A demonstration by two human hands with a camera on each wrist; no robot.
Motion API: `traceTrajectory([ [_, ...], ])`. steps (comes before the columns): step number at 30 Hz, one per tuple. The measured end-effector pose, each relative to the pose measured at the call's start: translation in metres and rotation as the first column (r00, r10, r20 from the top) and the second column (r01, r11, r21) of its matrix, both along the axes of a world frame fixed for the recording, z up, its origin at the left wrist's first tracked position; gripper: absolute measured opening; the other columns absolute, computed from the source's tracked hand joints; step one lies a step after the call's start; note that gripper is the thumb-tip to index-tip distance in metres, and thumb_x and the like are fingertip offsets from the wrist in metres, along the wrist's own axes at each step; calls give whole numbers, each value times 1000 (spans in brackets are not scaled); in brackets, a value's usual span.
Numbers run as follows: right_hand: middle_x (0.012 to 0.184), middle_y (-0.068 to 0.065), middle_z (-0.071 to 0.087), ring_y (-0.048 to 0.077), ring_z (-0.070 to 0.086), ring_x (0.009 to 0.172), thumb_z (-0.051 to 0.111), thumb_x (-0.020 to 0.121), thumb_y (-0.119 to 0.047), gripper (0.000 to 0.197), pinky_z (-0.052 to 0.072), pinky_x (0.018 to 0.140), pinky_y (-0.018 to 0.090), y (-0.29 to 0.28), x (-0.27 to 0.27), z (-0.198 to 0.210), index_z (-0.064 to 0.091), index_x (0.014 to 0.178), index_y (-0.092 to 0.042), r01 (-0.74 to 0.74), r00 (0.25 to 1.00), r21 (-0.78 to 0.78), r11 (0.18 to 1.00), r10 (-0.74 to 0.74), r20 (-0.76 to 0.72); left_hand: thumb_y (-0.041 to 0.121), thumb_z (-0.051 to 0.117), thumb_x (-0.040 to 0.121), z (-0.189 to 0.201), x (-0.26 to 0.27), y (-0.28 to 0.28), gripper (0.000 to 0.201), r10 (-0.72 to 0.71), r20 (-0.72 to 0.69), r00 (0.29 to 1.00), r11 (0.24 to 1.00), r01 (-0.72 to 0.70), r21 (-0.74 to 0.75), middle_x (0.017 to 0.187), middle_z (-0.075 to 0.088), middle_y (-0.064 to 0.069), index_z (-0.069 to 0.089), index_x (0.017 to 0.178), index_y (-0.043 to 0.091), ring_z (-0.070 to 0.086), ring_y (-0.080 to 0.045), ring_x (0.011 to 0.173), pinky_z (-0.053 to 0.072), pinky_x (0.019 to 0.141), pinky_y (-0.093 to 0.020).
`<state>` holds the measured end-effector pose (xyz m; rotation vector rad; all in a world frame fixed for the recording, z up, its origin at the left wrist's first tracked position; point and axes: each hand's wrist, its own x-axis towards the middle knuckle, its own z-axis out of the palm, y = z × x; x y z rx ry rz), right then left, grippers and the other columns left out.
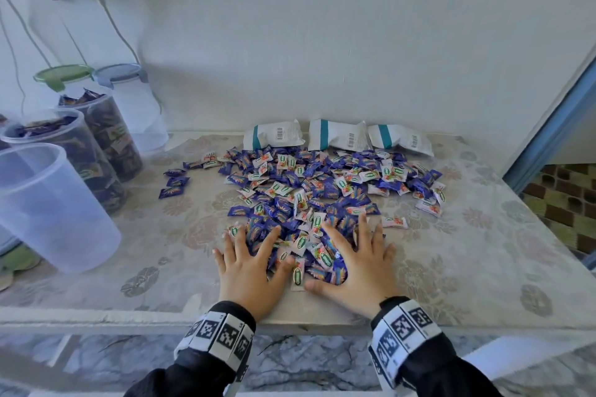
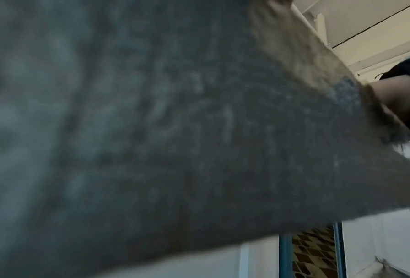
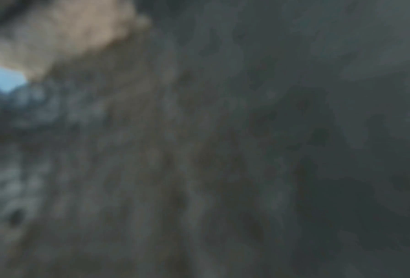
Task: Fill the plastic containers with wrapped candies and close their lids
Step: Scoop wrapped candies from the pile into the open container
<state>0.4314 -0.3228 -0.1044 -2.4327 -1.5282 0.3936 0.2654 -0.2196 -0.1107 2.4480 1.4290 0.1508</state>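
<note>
At the far left of the desk (image 1: 483, 235), an empty plastic container (image 1: 48, 203) is leaning beside two open containers (image 1: 93, 151) packed with candies, while two lidded containers (image 1: 129, 100) are standing behind them by the wall. Toward the middle, the left hand (image 1: 251, 271) and right hand (image 1: 358, 264) are lying flat with released, spread fingers, bracketing the near edge of the candy pile (image 1: 309, 196). Behind the pile, three white bags (image 1: 338, 135) are lying by the wall.
</note>
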Motion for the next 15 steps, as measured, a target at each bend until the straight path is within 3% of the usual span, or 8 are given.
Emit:
traceTrajectory([
  [2,154,2,-29,40,-22,140,18,45,-99,100,-7,110,61,4,-1,-4,-6,136,-65,-17,999,-3,1000,17,35,78,-8,57,-1,0,1,89,-21,0,1000,1000,21,12,157,-1,-9,8,142,53,-8,-34,143,-5,114,-48],
  [4,159,2,-10,40,-6,142,21,52,-97,93,-1,113,56,6,-2,-8,14,137,-61,-19,998,53,998,16,58,76,-1,63,-4,0,3,86,-51,42,998,998,49,41,154,13,-14,23,142,48,4,-37,142,4,114,-50],
  [6,156,5,15,41,15,139,27,65,-84,74,11,112,55,8,-2,-10,37,132,-53,-16,998,145,989,7,58,69,14,75,-7,-1,3,75,-79,136,987,995,70,67,142,35,-21,46,135,37,24,-44,133,22,110,-54],
  [8,149,7,32,41,30,133,34,70,-72,61,21,108,56,10,-2,-12,46,125,-48,-8,998,228,974,-5,56,56,28,83,-9,0,3,57,-116,211,971,989,93,112,122,51,-22,60,121,27,43,-46,116,41,96,-56],
  [10,149,8,32,41,29,134,36,69,-75,61,18,108,58,11,-2,-12,38,126,-54,-3,998,257,966,-15,67,47,35,86,-9,0,3,46,-126,265,956,984,87,155,108,56,-20,65,113,25,52,-44,102,49,84,-55],
  [13,159,5,3,39,3,143,21,57,-93,83,-1,112,56,10,-3,-10,16,135,-65,-10,996,161,987,-4,88,52,37,87,-11,1,1,43,-154,299,942,974,93,208,107,56,-19,59,117,31,52,-44,102,49,86,-54],
  [15,157,8,16,40,14,140,16,59,-95,83,8,112,57,11,-4,-10,28,134,-61,-15,996,185,983,-2,91,68,29,86,-14,0,0,53,-184,268,946,970,130,205,113,55,-21,52,122,35,49,-45,110,45,92,-55],
])
